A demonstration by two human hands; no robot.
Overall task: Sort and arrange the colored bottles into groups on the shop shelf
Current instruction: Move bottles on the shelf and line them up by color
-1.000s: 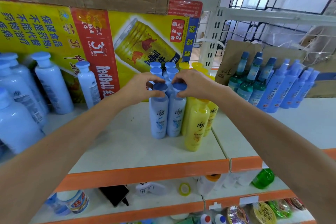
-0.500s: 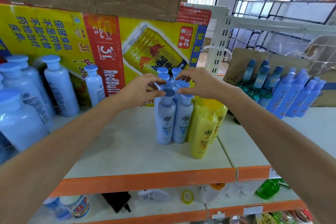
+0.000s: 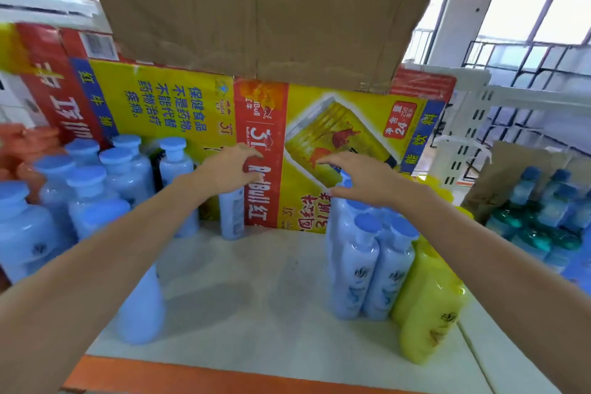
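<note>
Though apart, hands [image 3: 228, 174] [image 3: 367, 182] above blue bottles [image 3: 367, 265].

Views: one. Head camera, wide-angle, worn on your head. It faces forward and slightly down onto the shelf board [image 3: 256, 304], close in. Your left hand [image 3: 228, 169] and right hand [image 3: 361, 181] sit mid-frame. The Red Bull carton [image 3: 179, 99] closes the back, with windows [image 3: 527, 16] at upper right.

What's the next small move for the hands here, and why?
Likely close the left hand on the lone light-blue bottle it covers and lift it toward the blue group below the right hand; it matches their colour yet stands apart by the carton.
</note>
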